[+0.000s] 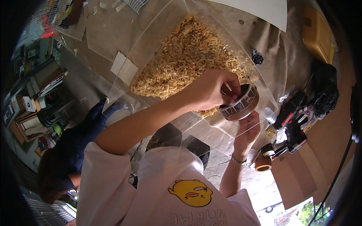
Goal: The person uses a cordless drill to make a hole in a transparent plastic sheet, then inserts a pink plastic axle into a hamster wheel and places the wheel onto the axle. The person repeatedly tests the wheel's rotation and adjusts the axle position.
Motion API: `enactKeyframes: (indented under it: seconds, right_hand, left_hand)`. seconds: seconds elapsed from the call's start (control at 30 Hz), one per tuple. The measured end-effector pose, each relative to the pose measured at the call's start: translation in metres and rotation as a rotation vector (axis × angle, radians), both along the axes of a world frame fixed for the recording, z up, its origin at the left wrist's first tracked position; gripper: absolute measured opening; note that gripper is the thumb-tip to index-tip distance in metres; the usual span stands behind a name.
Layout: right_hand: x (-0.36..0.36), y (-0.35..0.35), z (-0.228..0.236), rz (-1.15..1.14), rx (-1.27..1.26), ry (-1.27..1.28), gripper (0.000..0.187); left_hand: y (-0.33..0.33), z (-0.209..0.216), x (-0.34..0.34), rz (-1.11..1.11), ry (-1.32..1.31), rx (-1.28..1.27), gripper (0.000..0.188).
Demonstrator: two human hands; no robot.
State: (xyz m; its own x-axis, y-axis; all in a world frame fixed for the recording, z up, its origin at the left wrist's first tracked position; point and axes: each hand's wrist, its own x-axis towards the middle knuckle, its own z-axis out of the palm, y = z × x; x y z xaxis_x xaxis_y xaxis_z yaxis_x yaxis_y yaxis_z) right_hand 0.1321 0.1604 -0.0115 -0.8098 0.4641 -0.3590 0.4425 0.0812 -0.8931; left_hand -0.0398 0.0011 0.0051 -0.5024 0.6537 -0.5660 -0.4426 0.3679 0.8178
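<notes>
A round drum (241, 107) with brown sides and a patterned, partly clear rim, like a small pet's running wheel, is held tilted over the near right corner of a clear-walled box. My left hand (222, 88) reaches across with its fingers curled and pinched at the drum's open upper side. From below, my right hand (247, 132) meets the drum's lower edge with bent fingers; its fingertips are partly hidden behind the drum. Pale wood shavings (184, 60) cover the bottom of the clear box (139, 37), under and beyond my left forearm.
Power drills (294, 132), a tape roll (263, 164) and a black plastic bag (325, 88) lie at the right, beside cardboard (316, 165). A yellow case (317, 35) is at the far right. Another person in dark blue (81, 130) bends at the left, near cluttered shelves (34, 124).
</notes>
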Motion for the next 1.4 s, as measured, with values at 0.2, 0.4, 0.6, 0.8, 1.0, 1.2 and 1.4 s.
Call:
enactKeyframes:
  seconds: [0.2, 0.4, 0.6, 0.8, 1.0, 1.2, 1.4]
  right_hand:
    - [0.006, 0.002, -0.006, -0.026, 0.002, -0.022, 0.021]
    - [0.002, -0.001, -0.001, -0.037, -0.019, -0.026, 0.019]
    - [-0.002, -0.004, 0.005, -0.036, 0.002, -0.067, 0.021]
    - [-0.002, -0.002, 0.003, -0.045, -0.016, -0.04, 0.016]
    - [0.001, 0.0, -0.003, -0.057, -0.025, -0.045, 0.016]
    - [0.0, -0.001, 0.0, -0.051, -0.027, -0.059, 0.015]
    - [0.003, 0.002, -0.005, -0.046, -0.064, -0.01, 0.014]
  left_hand:
    - [0.001, -0.004, 0.003, -0.016, -0.02, 0.026, 0.024]
    - [0.002, -0.003, 0.002, 0.026, -0.022, 0.046, 0.024]
    - [0.002, -0.002, 0.002, 0.007, -0.009, 0.03, 0.023]
    - [0.004, 0.0, 0.001, 0.012, 0.044, 0.042, 0.02]
    - [0.003, 0.0, -0.002, -0.002, 0.042, 0.048, 0.018]
    - [0.003, -0.004, 0.001, 0.049, 0.01, 0.031, 0.019]
    - [0.003, -0.001, 0.0, 0.002, 0.089, 0.058, 0.02]
